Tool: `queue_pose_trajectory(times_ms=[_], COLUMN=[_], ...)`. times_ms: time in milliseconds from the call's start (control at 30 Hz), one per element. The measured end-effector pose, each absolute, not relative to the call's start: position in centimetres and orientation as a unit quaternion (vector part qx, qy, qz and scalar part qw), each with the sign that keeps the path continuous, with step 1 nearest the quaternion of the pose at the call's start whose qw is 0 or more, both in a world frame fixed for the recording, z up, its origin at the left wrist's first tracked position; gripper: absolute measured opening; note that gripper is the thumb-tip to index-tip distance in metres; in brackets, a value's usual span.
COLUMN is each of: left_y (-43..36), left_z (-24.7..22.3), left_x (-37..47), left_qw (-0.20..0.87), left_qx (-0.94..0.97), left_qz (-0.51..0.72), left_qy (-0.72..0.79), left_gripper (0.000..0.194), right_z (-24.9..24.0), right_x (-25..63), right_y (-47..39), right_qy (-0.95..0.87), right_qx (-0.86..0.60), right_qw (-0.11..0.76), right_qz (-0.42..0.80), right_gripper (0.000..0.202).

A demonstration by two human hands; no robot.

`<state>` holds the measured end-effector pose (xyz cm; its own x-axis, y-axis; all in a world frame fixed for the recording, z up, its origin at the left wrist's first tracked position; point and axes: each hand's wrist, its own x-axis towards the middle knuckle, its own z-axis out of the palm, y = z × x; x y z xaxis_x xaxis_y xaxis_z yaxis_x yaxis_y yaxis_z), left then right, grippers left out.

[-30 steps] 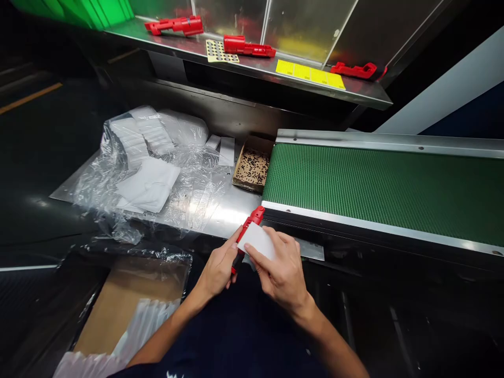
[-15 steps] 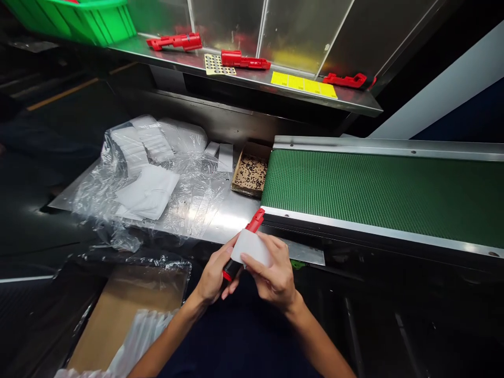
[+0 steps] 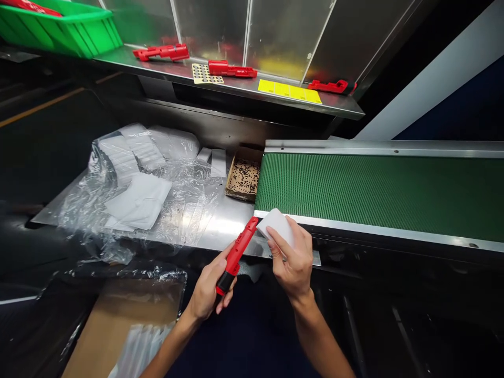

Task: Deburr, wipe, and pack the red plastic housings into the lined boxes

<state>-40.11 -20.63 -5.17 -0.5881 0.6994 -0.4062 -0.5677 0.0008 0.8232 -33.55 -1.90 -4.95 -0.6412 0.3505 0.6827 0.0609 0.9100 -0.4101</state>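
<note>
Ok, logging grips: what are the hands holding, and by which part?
Left hand: the red piece, by its black lower part. Right hand: the white pad, by its lower side.

the right hand [image 3: 294, 266] has moved the white pad [image 3: 274, 219] off the red tool [image 3: 238, 249], beside its tip

This looks like a factory: a conveyor [image 3: 378, 197] adjoins the metal worktop [image 3: 224, 226], and red parts [image 3: 233, 71] line a shelf [image 3: 334, 106].

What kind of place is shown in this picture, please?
Probably a factory workstation on a production line: a green conveyor belt adjoins the metal worktop, and red parts lie along the shelf above, near a green bin.
</note>
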Motion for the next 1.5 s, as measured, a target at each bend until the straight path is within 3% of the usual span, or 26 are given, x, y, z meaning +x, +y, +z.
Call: queue_pose_trajectory(times_ms=[233,633,900,1067,1300,1500], left_y=[-20.8,-21.3,-21.2,-20.8,-20.5,-20.9], left_z=[-5.2,-6.3,-6.0,-5.9,-4.9,-5.0], left_x=[-39.7,-39.8,-39.7,-39.8,-39.9,-40.1], left_qw=[0.415,0.394,0.377,0.402,0.43,0.449], left_qx=[0.113,0.141,0.149,0.102,0.049,0.042], left_qz=[0.648,0.587,0.565,0.642,0.705,0.731], left_qy=[0.629,0.694,0.719,0.645,0.562,0.513], left_gripper=[0.08,0.082,0.08,0.083,0.083,0.078], right_z=[-4.9,-4.5,-4.5,-4.9,-5.6,-6.1], right_x=[-34.2,-34.1,-34.0,-33.6,-33.6,-34.5], right_y=[-3.1,-3.2,-3.8,-3.2,-4.1,-3.5], right_qy=[-0.899,-0.92,-0.912,-0.891,-0.877,-0.861], right_qx=[-0.141,-0.098,-0.097,-0.17,-0.121,-0.193], right_qw=[0.399,0.351,0.376,0.405,0.394,0.438], right_qz=[0.117,0.147,0.128,0.118,0.247,0.173], right_gripper=[0.026,0.024,0.024,0.023,0.022,0.021])
